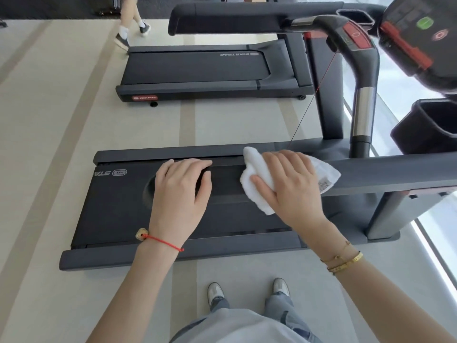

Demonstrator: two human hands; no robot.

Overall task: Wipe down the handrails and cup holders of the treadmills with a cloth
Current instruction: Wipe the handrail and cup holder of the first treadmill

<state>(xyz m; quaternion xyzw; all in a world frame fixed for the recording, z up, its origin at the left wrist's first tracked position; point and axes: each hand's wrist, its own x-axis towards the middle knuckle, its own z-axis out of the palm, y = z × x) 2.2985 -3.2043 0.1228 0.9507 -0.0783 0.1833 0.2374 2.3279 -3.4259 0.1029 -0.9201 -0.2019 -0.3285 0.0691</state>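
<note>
White terry cloth [259, 179] is lying draped over the near handrail [371, 172], and your right hand [289, 184] is pressing it down with the fingers curving over it and around the rail, the thumb low on the near side. Your left hand [183, 184] is gripping the free end of that same rail, fingers curled over the top, just beside the cloth. The rail's long axis is running left to right across your body, from its rounded end under your left hand toward the console [420, 40] at the right edge, so the unwiped stretch is lying to the right of your right hand, which is the nearer one to it. A dark cup holder [425, 125] is sitting further right, past the chromed upright grip [362, 112], which is standing between it and the cloth. A thin red safety cord [319, 90] is hanging down near the rail. A second treadmill [210, 70] is standing beyond.
</note>
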